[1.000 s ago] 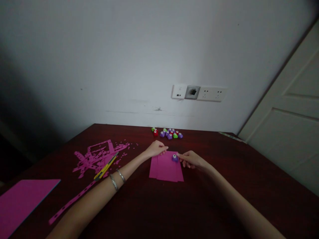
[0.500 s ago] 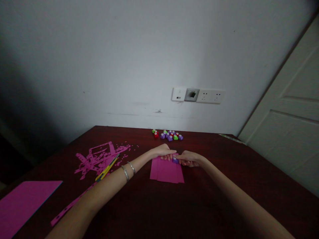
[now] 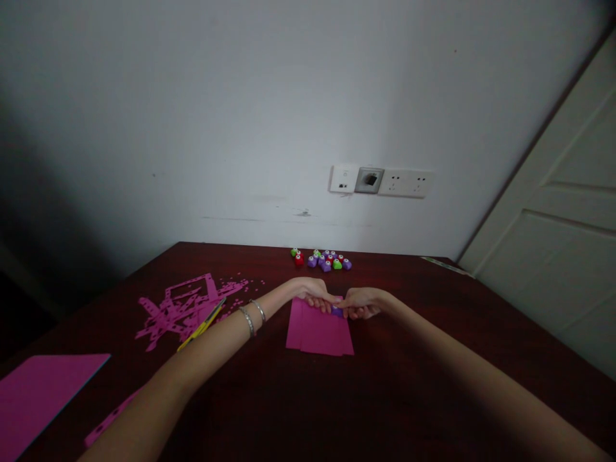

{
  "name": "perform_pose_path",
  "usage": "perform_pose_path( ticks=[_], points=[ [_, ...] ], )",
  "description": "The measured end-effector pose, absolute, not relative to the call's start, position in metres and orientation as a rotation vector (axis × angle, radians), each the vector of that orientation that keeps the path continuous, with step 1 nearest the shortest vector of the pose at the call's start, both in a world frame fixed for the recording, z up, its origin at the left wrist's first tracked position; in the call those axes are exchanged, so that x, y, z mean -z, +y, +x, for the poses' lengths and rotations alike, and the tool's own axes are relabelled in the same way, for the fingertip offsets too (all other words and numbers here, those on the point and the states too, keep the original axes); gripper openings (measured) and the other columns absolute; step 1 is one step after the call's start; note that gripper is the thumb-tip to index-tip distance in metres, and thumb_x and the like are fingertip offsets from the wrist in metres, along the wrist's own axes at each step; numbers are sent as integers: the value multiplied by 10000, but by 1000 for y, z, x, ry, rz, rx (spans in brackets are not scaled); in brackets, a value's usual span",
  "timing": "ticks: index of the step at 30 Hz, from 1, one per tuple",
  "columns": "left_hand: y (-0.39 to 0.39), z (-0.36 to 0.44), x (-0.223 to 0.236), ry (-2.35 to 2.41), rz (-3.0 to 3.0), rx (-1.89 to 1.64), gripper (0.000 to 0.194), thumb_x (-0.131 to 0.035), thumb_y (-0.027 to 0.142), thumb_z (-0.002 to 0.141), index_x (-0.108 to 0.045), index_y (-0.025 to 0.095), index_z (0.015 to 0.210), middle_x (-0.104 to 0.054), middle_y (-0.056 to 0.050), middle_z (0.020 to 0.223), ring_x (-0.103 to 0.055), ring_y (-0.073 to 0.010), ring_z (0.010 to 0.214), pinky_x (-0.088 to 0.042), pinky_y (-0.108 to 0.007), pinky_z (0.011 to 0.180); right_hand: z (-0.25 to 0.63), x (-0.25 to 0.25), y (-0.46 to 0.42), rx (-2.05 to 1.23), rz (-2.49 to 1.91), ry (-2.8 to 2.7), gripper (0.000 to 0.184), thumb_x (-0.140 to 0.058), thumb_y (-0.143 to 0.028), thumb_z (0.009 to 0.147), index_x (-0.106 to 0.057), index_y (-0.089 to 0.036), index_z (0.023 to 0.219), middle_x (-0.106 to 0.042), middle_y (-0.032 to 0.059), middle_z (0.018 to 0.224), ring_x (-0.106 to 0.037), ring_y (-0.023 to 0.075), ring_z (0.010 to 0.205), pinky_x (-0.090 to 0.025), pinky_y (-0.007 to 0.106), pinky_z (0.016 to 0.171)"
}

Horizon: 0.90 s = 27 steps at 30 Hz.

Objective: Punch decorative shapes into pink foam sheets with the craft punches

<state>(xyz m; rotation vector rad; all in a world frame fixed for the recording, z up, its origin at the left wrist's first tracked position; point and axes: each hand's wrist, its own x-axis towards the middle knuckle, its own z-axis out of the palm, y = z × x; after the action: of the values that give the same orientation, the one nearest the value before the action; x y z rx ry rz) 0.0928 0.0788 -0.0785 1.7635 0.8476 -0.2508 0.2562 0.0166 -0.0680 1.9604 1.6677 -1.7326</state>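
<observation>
A small purple craft punch (image 3: pixel 336 312) sits at the far edge of a layered pink sheet of paper (image 3: pixel 320 333) on the dark table. My left hand (image 3: pixel 314 292) is closed at the punch from the left, its thumb stretched over the top and its curled fingers against the paper. From the right, my right hand (image 3: pixel 364 302) grips the same punch, thumb on top beside the left thumb. The hands cover much of the punch, so its slot and the paper's edge in it are hidden.
Several green, red and purple craft punches (image 3: pixel 327 260) stand near the wall. Punched pink paper scraps (image 3: pixel 180 311) and a yellow utility knife (image 3: pixel 202 327) lie left. A larger pink sheet (image 3: pixel 45 391) is at the near left; a punched strip (image 3: pixel 108 423) lies partly under my left forearm.
My left thumb has come further over the punch, and the two hands are closer together. The paper stays about where it was. The whole view has shifted slightly.
</observation>
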Motion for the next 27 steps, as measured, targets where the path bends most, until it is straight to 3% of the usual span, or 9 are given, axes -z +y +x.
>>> perform_pose_path(
  ticks=[15,22,27],
  points=[
    [85,101,87,846,1659,332,540,-730,630,445,-650,103,532,-532,-47,535,-301,-22,381,-158,-176,352,251,61,23,1691,1831,1602,431,-534,-515,796,-528,-122,617,-449,-61,432,-272,-12,287,-210,100,294],
    [77,98,85,897,1657,250,533,-741,620,426,-644,106,532,-533,-29,539,-326,-22,390,-177,-179,366,246,59,23,1593,1852,1639,455,-526,-527,792,-525,-123,583,-446,-52,423,-286,-6,291,-207,109,294],
    [71,95,83,931,1835,159,577,-660,687,492,-621,114,546,-510,-5,486,-355,-40,376,-229,-198,379,248,63,19,1533,1902,1712,451,-531,-518,788,-532,-124,569,-448,-46,418,-294,1,297,-212,127,306]
  ],
)
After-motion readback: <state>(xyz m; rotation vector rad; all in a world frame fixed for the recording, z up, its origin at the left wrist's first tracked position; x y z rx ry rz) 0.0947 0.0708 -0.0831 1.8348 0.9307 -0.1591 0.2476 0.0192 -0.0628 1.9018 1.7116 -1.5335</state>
